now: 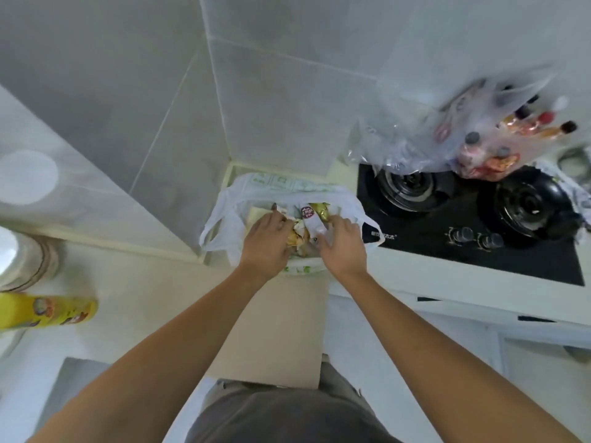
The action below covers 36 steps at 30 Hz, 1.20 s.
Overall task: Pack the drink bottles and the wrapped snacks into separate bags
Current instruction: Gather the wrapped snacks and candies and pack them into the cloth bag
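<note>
Two plastic bags showed: a white bag (243, 199) and a clear bag (473, 135). Two burners (412, 187) sat on the stove (479, 260), with two knobs (462, 235).

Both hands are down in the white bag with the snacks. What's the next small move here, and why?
Probably let go of the wrapped snacks and draw both hands out. The left hand and right hand are already inside the open white bag, and the bottles already sit in the clear bag by the stove.
</note>
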### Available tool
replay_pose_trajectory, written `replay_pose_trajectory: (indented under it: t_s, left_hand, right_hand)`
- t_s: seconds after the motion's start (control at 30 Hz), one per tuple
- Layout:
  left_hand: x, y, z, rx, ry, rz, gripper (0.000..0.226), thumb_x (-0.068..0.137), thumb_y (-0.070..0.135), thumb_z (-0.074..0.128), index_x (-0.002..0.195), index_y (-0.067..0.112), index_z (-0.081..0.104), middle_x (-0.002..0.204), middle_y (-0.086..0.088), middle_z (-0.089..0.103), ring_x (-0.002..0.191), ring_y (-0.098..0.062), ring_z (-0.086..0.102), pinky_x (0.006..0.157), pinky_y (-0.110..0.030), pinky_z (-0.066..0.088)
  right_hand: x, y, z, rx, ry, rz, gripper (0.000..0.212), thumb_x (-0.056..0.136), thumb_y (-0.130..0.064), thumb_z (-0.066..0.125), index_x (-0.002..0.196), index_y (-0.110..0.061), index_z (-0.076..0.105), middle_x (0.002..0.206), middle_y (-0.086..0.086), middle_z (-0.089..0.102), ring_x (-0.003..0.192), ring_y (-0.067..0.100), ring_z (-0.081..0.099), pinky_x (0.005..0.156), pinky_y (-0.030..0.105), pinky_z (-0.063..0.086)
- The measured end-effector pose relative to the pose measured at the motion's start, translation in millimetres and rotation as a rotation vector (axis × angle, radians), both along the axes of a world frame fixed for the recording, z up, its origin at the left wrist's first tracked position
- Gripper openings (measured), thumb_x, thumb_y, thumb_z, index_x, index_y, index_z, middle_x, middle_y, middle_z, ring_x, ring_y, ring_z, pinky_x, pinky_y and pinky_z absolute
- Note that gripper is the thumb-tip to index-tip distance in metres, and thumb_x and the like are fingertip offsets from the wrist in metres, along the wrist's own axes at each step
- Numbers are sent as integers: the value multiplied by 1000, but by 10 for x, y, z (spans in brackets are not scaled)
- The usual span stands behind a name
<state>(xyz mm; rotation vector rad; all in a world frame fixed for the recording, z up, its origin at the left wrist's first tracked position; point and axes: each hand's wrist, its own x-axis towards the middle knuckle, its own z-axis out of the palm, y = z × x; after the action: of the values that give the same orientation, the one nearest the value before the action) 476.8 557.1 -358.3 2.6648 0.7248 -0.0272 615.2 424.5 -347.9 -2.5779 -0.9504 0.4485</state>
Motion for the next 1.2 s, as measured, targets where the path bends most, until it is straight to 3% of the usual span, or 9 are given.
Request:
replay_pose_trajectory:
  t_s: [0.17,0.33,0.47,0.53,0.63,0.87,1.2]
  left_hand:
    - [17,-286,217,52,-105,-54,46,86,38,59,128,20,56,128,-3,52,124,-28,47,100,-45,47]
    - [372,-799,437,85,-145,-158,62,85,49,62,140,21,54,140,-7,52,132,-32,47,103,-48,47]
    - [900,-1393,599,126,-153,-263,66,86,52,60,143,22,53,141,-7,54,133,-31,47,107,-48,44]
    - [1196,-1813,645,131,-150,-312,67,87,54,58,146,23,49,144,-6,52,135,-29,45,110,-47,42]
    - [1567,-2481,657,135,-134,-366,69,89,54,58,149,21,46,148,-7,49,139,-30,42,114,-47,39]
    - [2392,-4135,802,76,-183,-430,66,91,49,61,148,18,48,143,-6,51,133,-29,45,107,-44,45]
    - [3450,-5187,862,60,-124,-486,69,94,52,54,154,23,37,146,-1,43,132,-23,41,104,-40,45]
  right_hand:
    - [-124,-470,159,-5,-212,-7,52,94,-43,63,133,-9,57,125,9,61,115,31,54,91,45,52]
    - [55,-1230,275,-72,-224,-107,72,93,-55,48,151,-13,45,149,9,50,137,31,45,114,48,40]
    - [263,-1994,434,-83,-190,-219,79,92,-63,31,158,-19,37,162,7,39,148,29,33,122,48,30]
    - [434,-2464,464,-85,-185,-256,77,95,-62,31,161,-21,30,166,5,31,153,29,26,126,46,23]
    - [675,-3174,462,-77,-184,-300,72,101,-58,42,162,-23,25,169,4,23,156,29,18,127,44,16]
    - [1314,-4888,609,-97,-170,-337,73,104,-57,40,164,-23,18,171,5,17,158,28,13,128,45,13]
    - [2307,-6042,607,-100,-129,-436,73,104,-58,42,164,-25,17,172,2,15,158,27,12,126,44,15]
